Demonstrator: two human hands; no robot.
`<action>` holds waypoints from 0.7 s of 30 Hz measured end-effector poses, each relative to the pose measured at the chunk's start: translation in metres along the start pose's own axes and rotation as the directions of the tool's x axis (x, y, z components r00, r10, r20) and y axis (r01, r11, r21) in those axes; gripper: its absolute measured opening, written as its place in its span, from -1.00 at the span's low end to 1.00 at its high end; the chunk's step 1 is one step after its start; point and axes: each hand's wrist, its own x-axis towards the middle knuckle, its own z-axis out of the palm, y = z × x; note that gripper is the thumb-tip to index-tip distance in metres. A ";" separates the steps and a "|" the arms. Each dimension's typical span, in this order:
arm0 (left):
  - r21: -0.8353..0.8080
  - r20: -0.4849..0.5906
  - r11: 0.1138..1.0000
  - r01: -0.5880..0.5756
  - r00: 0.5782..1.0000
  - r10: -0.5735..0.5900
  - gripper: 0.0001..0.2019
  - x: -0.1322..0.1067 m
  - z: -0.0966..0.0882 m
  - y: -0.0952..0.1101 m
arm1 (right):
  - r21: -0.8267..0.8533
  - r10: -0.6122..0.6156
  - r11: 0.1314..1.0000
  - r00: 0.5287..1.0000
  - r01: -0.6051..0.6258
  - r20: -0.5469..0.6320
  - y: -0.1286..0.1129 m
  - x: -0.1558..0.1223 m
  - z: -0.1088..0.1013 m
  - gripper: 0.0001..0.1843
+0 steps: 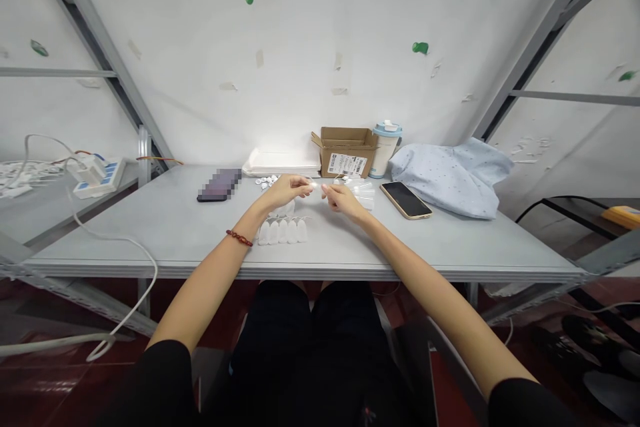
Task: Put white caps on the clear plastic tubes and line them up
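Over the middle of the grey table, my left hand point(289, 191) pinches a small white piece point(315, 185) between thumb and fingertips. My right hand point(343, 199) meets it from the other side, its fingers curled and closed at the same piece, which is too small to name exactly. In front of my left hand lies a row of white, translucent oval pieces point(283, 232). Small white round parts point(267, 181) sit in a loose group behind my left wrist. Beyond my right hand are several clear, whitish flat strips point(366, 192), partly hidden by that hand.
Along the wall stand a stack of white trays point(283, 163), an open cardboard box point(347, 152) and a lidded cup point(385, 149). A phone point(406, 200) and pale blue cloth point(453, 177) lie right, another phone point(220, 185) left. A power strip point(100, 178) trails a white cable.
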 end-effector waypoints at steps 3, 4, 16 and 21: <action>0.063 -0.181 0.994 0.084 0.981 -0.072 -0.76 0.005 -0.016 -0.011 | -0.286 -0.139 0.955 0.969 0.076 -0.207 0.004 0.006 -0.014 -0.53; 0.116 -0.264 0.985 0.128 0.960 -0.094 -0.79 0.006 -0.023 -0.016 | -0.402 -0.171 0.914 0.950 0.054 -0.262 0.006 0.007 -0.020 -0.55; 0.683 -0.463 0.567 0.461 0.873 -0.153 -0.60 0.002 -0.064 -0.044 | -0.755 -0.072 0.525 0.863 -0.393 -0.500 0.009 0.005 -0.057 -0.52; 0.708 -0.426 0.533 0.464 0.882 -0.202 -0.57 0.004 -0.064 -0.051 | -0.720 -0.001 0.568 0.874 -0.399 -0.485 0.022 0.012 -0.061 -0.51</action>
